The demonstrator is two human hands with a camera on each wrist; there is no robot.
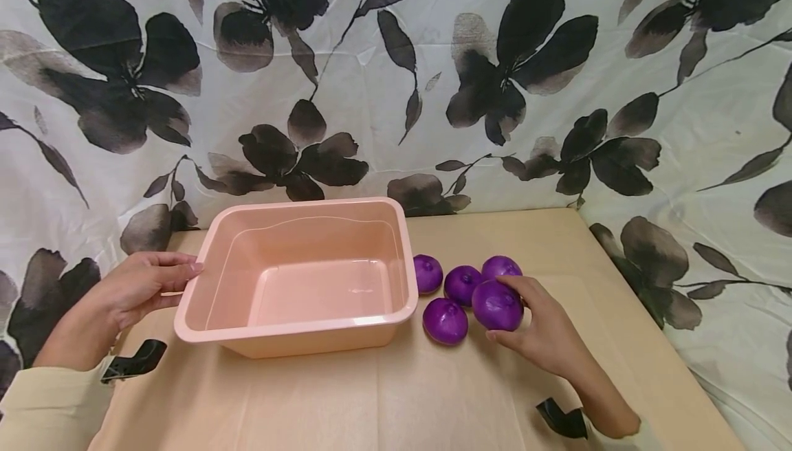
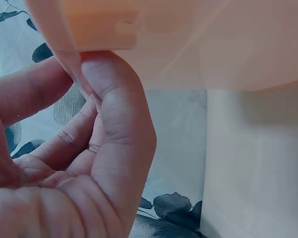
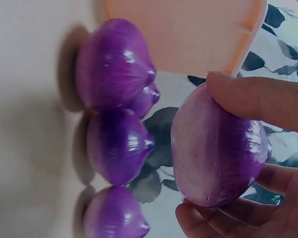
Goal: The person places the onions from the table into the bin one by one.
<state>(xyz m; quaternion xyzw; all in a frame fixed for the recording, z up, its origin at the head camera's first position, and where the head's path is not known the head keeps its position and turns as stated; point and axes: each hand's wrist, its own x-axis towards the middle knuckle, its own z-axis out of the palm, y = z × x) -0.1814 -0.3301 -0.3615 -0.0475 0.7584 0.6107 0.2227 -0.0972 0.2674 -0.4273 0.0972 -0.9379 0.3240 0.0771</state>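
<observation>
A pink plastic tub stands left of the middle of the table, with nothing in it. My left hand pinches its left rim between thumb and fingers; the left wrist view shows the thumb against the wall of the tub. In my right hand I hold a shiny purple onion, gripped by thumb and fingers around its sides. The right wrist view shows this onion apart from the table, its pointed tip toward the palm. Several more purple onions sit between the tub and my right hand.
The table has a smooth beige cover. Behind it and along the right side hangs a white cloth with dark floral print. Each wrist wears a black strap mount. The onion nearest the tub lies close by its right wall.
</observation>
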